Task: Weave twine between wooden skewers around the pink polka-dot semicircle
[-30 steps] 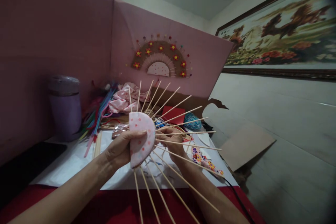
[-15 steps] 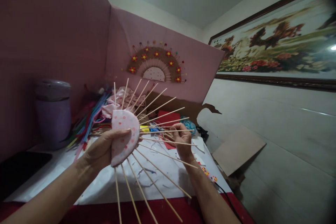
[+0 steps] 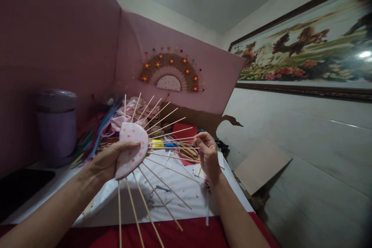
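My left hand point(image 3: 109, 159) grips a white half-disc point(image 3: 135, 135) with pink spots, its thumb lying across the front. Thin wooden sticks point(image 3: 158, 195) fan out from the curved edge of the half-disc, up, right and down. My right hand point(image 3: 207, 151) is at the outer ends of the sticks on the right, thumb and fingertips pinched at a stick's tip. The rest of its fingers are curled.
A finished-looking fan with red flowers point(image 3: 171, 61) is on the pink board point(image 3: 215, 62) behind. Coloured strips point(image 3: 100, 131), pink cloth point(image 3: 139, 108) and red sheets lie at the back. A lilac bin point(image 3: 57, 131) stands left; cardboard point(image 3: 263, 168) leans right.
The half-disc and its sticks have shifted left with my left hand and turned slightly. My right hand has moved a little right and now pinches at the stick ends.
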A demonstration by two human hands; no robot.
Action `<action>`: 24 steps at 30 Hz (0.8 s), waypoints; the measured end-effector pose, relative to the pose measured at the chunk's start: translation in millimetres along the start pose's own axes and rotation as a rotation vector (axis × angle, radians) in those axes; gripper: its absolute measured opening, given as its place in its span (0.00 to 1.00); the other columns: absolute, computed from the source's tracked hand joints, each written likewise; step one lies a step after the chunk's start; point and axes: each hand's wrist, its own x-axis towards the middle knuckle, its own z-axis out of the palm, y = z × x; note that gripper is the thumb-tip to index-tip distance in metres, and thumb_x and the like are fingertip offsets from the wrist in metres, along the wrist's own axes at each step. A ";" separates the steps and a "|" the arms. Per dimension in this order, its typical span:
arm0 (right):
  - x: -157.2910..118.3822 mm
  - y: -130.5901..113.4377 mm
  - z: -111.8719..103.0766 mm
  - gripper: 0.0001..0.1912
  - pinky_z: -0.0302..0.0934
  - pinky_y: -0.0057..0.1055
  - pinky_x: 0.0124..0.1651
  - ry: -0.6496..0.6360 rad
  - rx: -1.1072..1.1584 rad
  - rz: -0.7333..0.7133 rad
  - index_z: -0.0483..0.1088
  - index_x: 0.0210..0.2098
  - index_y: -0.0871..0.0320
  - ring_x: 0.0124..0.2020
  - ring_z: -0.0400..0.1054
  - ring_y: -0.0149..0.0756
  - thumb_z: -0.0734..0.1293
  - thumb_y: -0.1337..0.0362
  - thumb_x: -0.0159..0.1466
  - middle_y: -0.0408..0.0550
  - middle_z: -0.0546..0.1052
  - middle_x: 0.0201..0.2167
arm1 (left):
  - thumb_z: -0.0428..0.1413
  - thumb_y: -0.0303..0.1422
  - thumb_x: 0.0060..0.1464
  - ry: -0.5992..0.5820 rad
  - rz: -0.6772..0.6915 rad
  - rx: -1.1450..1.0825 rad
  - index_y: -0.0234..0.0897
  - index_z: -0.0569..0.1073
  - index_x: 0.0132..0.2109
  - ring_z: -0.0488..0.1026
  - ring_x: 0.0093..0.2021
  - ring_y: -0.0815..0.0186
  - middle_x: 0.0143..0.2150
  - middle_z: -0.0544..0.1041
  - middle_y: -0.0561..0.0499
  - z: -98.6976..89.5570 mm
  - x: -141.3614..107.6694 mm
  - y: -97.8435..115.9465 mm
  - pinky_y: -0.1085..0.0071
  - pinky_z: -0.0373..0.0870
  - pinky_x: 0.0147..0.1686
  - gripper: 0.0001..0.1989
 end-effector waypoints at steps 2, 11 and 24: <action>1.3 -2.2 -1.5 0.05 0.58 0.27 0.32 0.006 -0.006 -0.035 0.64 0.29 0.56 0.25 0.61 0.27 0.66 0.64 0.53 0.39 0.66 0.23 | 0.54 0.18 0.44 -0.001 -0.001 0.004 0.26 0.74 0.31 0.75 0.24 0.60 0.26 0.78 0.40 0.5 0.1 0.6 0.67 0.76 0.26 0.06; 7.4 9.5 -12.1 0.07 0.58 0.25 0.32 0.092 -0.003 -0.044 0.65 0.29 0.57 0.26 0.63 0.26 0.67 0.68 0.51 0.39 0.67 0.24 | 0.52 0.17 0.44 -0.066 -0.053 0.025 0.25 0.74 0.32 0.76 0.24 0.59 0.27 0.78 0.39 5.1 -6.7 3.8 0.66 0.75 0.27 0.08; -12.3 39.9 19.2 0.03 0.58 0.27 0.27 -0.130 -0.486 0.045 0.69 0.23 0.59 0.25 0.65 0.33 0.65 0.65 0.49 0.43 0.72 0.21 | 0.52 0.22 0.46 -0.316 -0.175 -0.163 0.24 0.75 0.35 0.76 0.28 0.60 0.30 0.79 0.40 17.0 -20.7 -9.6 0.66 0.74 0.31 0.09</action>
